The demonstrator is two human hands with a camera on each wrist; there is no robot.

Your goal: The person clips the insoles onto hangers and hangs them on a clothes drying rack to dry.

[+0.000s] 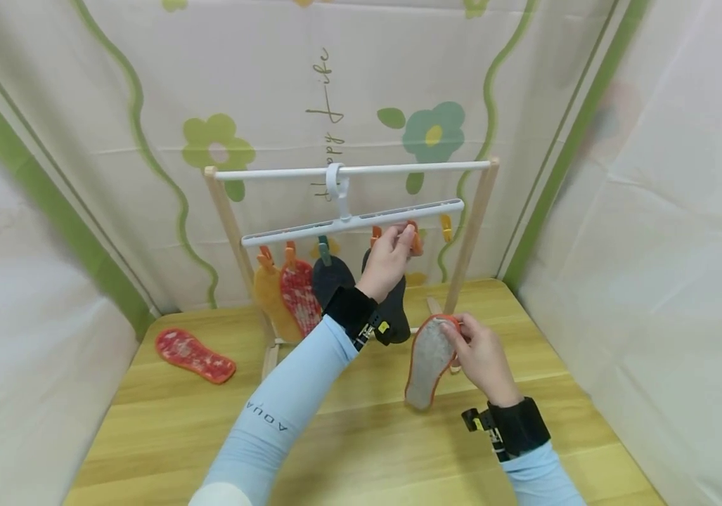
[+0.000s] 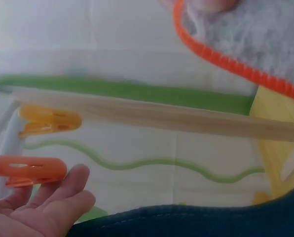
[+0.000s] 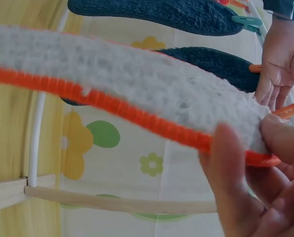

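- A wooden table (image 1: 361,436) stands inside pale curtain walls printed with green waves and flowers.
- At the far side of the table is a small drying rack (image 1: 351,171) with wooden posts and a white rail. A white clip hanger (image 1: 351,221) hangs from it, with four insoles already clipped on towards its left.
- A red patterned insole (image 1: 195,355) lies flat on the table, near left.
- The right hand (image 1: 481,358) pinches a grey fleecy insole (image 1: 429,360) with an orange edge by its top end. The insole hangs down, tip just above the table. It looks light, soft and floppy, so holding the end near a clip seems best.
- The left hand (image 1: 389,258) reaches up to an orange clip (image 1: 414,237) on the right part of the hanger. Its fingers are on the clip, apparently squeezing it.
- The left wrist view shows that clip beside a free yellow clip (image 2: 49,120), tiny in the head view. The right wrist view shows the fleece pile and stitched edge close up.
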